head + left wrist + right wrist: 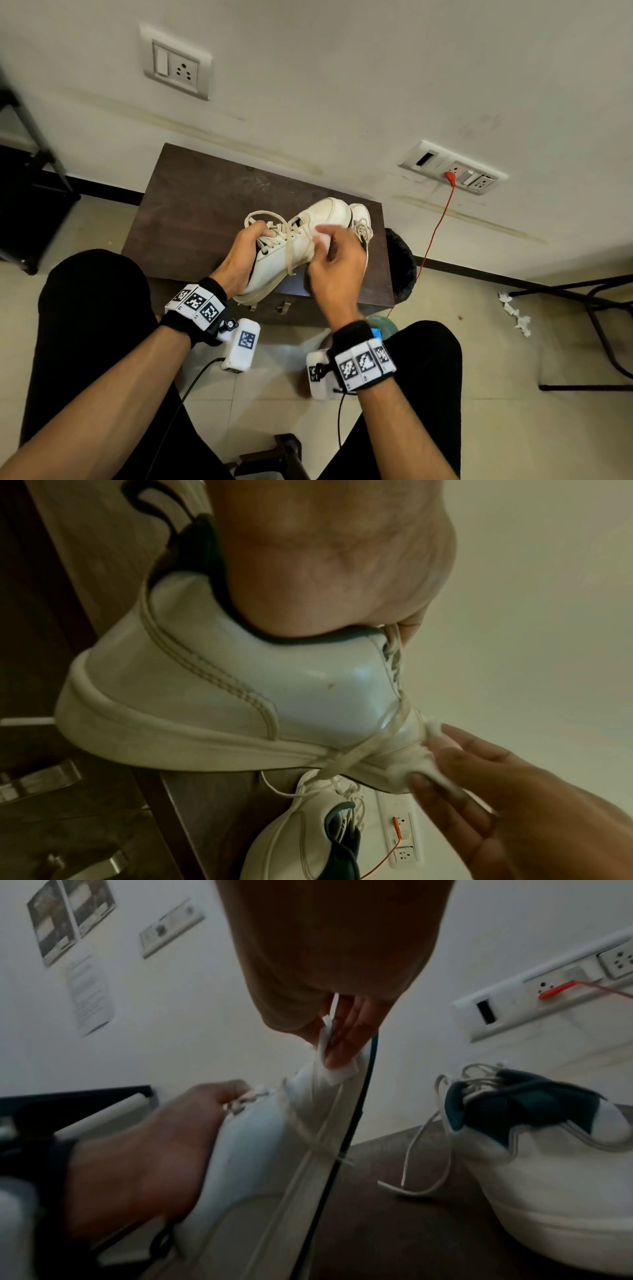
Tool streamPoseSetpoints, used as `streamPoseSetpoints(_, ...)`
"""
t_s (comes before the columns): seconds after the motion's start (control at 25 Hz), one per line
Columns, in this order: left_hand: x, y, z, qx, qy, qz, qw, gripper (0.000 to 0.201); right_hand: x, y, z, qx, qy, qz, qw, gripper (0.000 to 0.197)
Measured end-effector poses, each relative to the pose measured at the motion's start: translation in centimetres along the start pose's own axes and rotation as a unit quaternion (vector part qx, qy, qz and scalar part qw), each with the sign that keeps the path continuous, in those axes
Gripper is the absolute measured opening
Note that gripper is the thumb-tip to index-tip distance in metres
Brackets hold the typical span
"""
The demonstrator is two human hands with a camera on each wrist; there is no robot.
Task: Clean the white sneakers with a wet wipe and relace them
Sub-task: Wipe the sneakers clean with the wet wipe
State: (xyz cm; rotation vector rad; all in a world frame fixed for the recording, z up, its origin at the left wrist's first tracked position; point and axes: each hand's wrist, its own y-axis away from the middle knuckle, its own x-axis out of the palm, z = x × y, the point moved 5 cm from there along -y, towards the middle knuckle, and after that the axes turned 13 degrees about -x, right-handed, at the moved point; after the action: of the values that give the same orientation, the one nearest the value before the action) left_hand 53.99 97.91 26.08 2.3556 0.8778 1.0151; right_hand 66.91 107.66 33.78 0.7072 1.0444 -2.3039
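Two hands on one white sneaker (291,246), frame centre
Left hand (245,255) grips its collar; right hand (337,267) pinches the wet wipe (323,236) against its side

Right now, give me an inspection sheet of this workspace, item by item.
Surface: dark wooden box, bearing both shoes.
Job's things: held sneaker tilted, laces loose; second sneaker behind it; wet wipe against the held sneaker's side.
Clutter: crumpled tissues on the floor, right.
Grippers: left hand grips the held sneaker at its opening; right hand pinches the wet wipe.
Cables: orange cord plugged into the wall socket; black wrist-camera leads.
Surroundings: wall sockets, tiled floor, black furniture frames either side.
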Motion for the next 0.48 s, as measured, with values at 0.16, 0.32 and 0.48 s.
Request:
streamPoseSetpoints(0.16,0.0,0.0,-0.3,0.014,0.020,0.001,1.000,0.020,-0.5,0.7,0.6,-0.020,-0.028,-0.016,0.999,0.016)
streamPoseSetpoints(0.32,0.2,0.2,-0.4,0.013,0.032,0.009,0.999,0.023,-2.6,-2.8,-0.1,-0.017,-0.007,-0.110,0.994,0.014)
streamPoseSetpoints(0.48,0.0,0.1,-0.8,0.005,0.063,0.017,0.998,0.031,0.8,0.9,1.6,-0.031,-0.025,0.017,0.999,0.014)
